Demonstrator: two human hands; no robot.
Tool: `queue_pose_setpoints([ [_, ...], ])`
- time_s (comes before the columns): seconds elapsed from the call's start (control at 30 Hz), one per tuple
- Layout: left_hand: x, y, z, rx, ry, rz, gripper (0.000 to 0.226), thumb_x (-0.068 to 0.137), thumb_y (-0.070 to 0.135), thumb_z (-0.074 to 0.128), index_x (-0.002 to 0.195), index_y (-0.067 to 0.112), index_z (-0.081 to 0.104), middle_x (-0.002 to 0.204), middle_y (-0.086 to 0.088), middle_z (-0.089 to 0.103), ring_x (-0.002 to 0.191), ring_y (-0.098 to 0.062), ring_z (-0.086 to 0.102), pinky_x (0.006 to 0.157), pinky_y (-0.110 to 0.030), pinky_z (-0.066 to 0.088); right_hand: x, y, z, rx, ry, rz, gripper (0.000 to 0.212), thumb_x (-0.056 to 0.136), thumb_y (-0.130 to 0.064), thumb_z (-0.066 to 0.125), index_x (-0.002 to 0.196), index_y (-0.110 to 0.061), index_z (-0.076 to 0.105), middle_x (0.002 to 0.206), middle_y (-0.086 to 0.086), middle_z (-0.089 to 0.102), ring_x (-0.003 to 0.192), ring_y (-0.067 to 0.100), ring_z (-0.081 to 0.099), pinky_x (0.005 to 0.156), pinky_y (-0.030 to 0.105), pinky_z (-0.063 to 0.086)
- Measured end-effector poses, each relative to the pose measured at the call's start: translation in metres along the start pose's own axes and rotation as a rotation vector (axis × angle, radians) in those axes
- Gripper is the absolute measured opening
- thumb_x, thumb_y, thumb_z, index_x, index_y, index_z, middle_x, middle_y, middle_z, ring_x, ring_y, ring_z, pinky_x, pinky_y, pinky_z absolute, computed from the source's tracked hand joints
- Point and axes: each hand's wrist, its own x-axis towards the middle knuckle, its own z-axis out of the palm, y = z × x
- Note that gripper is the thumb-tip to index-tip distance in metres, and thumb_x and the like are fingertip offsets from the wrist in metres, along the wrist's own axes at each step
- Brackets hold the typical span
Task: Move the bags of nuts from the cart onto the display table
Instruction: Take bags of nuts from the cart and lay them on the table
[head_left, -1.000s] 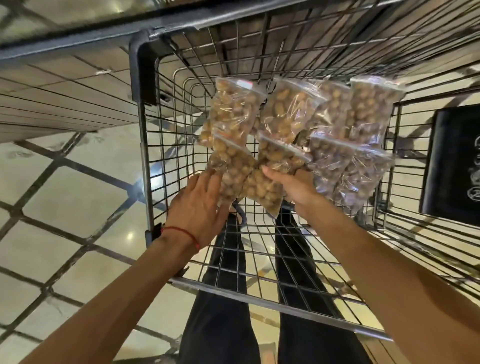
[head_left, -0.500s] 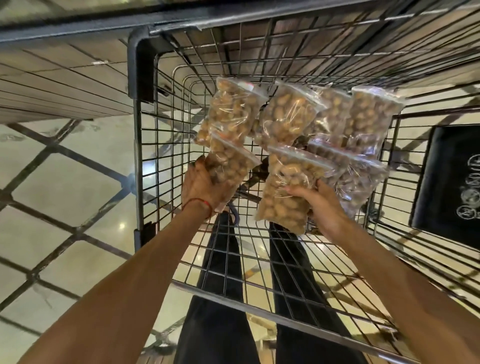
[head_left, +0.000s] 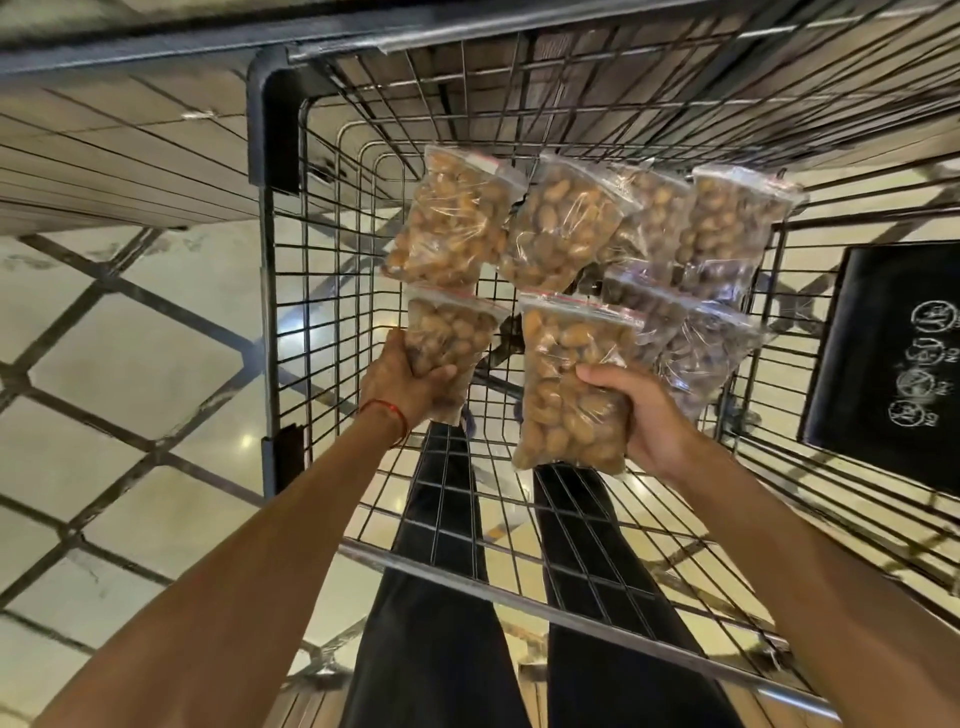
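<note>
My left hand (head_left: 402, 382) grips one bag of nuts (head_left: 452, 338). My right hand (head_left: 644, 415) grips a second bag (head_left: 571, 384). Both are inside the wire cart (head_left: 311, 312). The remaining bags (head_left: 566, 223) lie on the mesh just beyond. Under the cart are glossy cream floor tiles (head_left: 130, 353) with dark grid lines. A slatted wooden surface (head_left: 104, 171) is at upper left.

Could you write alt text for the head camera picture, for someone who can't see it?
A person's left hand grips one clear bag of nuts and the right hand grips a second bag, both inside a wire shopping cart. More bags of nuts lie beyond them in the cart; the tiled floor shows through the wire.
</note>
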Motion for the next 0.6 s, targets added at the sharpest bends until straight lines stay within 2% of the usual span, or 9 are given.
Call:
queue_pose_setpoints([
  [0.07,-0.007,-0.001,-0.005,-0.113,-0.025,-0.011,0.057,0.075,0.041,0.085,0.119,0.024,0.053,0.112,0.000,0.070,0.106,-0.027,0.068,0.093,-0.047,0.059,-0.004,-0.002,0.004,-0.003,-0.037,0.005,0.071,0.072,-0.025,0.084,0.136,-0.001,0.062,0.116,0.018,0.079,0.096,0.032,0.079,0.080,0.042,0.066],
  [0.17,-0.023,0.002,-0.013,-0.321,-0.069,-0.048,0.058,0.081,0.032,0.087,0.128,0.019,0.054,0.117,-0.001,0.070,0.105,-0.021,0.071,0.084,-0.038,0.063,-0.016,-0.007,0.013,-0.025,-0.050,-0.005,0.078,0.072,-0.023,0.090,0.139,-0.003,0.057,0.102,0.010,0.083,0.086,0.027,0.081,0.067,0.034,0.064],
  [0.23,-0.033,0.005,-0.018,-0.405,-0.093,-0.051,0.060,0.080,0.023,0.088,0.131,0.020,0.056,0.118,0.000,0.072,0.104,-0.019,0.073,0.085,-0.038,0.064,-0.025,-0.008,0.016,-0.036,-0.030,-0.017,0.080,0.070,-0.027,0.085,0.141,-0.003,0.057,0.103,0.009,0.083,0.087,0.027,0.081,0.066,0.032,0.064],
  [0.3,-0.045,0.009,-0.028,-0.467,-0.123,-0.069,0.063,0.073,0.017,0.092,0.126,0.020,0.058,0.115,0.001,0.074,0.101,-0.019,0.075,0.084,-0.041,0.064,-0.036,-0.012,0.021,-0.059,-0.033,-0.020,0.077,0.073,-0.030,0.085,0.140,-0.004,0.058,0.104,0.009,0.083,0.088,0.026,0.081,0.068,0.032,0.064],
  [0.4,-0.061,0.012,-0.047,-0.536,-0.240,-0.095,0.074,0.058,0.021,0.096,0.124,0.013,0.065,0.113,-0.005,0.078,0.099,-0.025,0.078,0.082,-0.043,0.064,-0.056,-0.019,0.027,-0.090,-0.056,-0.028,0.073,0.074,-0.035,0.085,0.136,-0.007,0.060,0.108,0.010,0.082,0.094,0.031,0.080,0.076,0.038,0.065],
  [0.53,-0.089,0.016,-0.071,-0.592,-0.353,-0.061,0.067,0.060,0.021,0.096,0.121,0.009,0.070,0.110,-0.010,0.080,0.098,-0.031,0.078,0.086,-0.046,0.062,-0.091,-0.027,0.041,-0.086,-0.028,-0.090,0.060,0.077,-0.037,0.079,0.129,-0.010,0.065,0.113,0.012,0.081,0.099,0.034,0.079,0.087,0.048,0.065],
  [0.57,-0.096,0.016,-0.077,-0.624,-0.364,-0.058,0.065,0.061,0.017,0.096,0.120,0.008,0.071,0.110,-0.013,0.079,0.100,-0.034,0.077,0.088,-0.048,0.062,-0.101,-0.028,0.046,-0.076,-0.028,-0.113,0.058,0.082,-0.037,0.079,0.130,-0.008,0.066,0.114,0.014,0.081,0.097,0.033,0.080,0.082,0.044,0.066],
  [0.6,-0.103,0.016,-0.083,-0.658,-0.380,-0.054,0.065,0.062,0.015,0.096,0.121,0.006,0.071,0.112,-0.015,0.078,0.101,-0.036,0.076,0.089,-0.051,0.061,-0.111,-0.028,0.051,-0.059,-0.032,-0.129,0.052,0.087,-0.037,0.079,0.129,-0.007,0.068,0.113,0.013,0.081,0.089,0.029,0.081,0.071,0.037,0.067],
])
